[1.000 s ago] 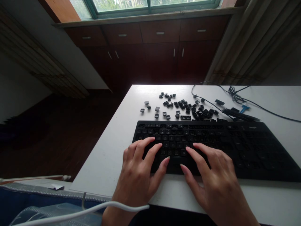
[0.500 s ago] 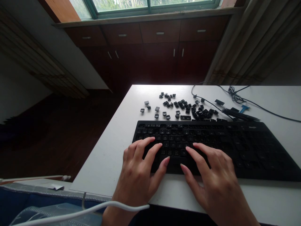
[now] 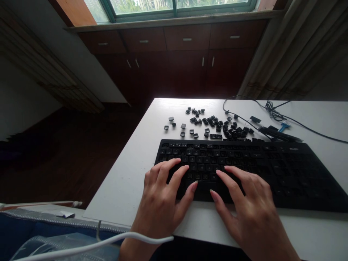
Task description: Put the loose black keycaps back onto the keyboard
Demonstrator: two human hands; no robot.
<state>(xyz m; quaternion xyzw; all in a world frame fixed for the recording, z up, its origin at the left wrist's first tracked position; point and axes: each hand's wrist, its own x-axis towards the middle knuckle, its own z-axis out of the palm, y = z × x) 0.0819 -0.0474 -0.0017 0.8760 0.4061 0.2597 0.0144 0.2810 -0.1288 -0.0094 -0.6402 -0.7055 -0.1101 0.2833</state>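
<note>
A black keyboard [image 3: 288, 174] lies across the front of the white table, with some keycaps on it and open sockets where others are off. My left hand [image 3: 164, 194] rests over its left part, fingers spread on the keys and thumb near the front edge. My right hand [image 3: 248, 201] is over the middle keys, also with fingers apart and holding nothing. Behind the keyboard lie several loose black keycaps [image 3: 236, 132], some heaped and some scattered to the left, like the upturned keycap [image 3: 183, 126].
A black cable [image 3: 312, 127] runs over the table [image 3: 119, 174] at the back right. Near it lie a small blue brush-like tool [image 3: 284, 125] and a dark flat object [image 3: 280, 134]. A white cord [image 3: 108, 242] crosses the lower left by my left wrist.
The view has shifted slightly, so everything sits a little further right. Both hands keep the same pose on the keyboard.
</note>
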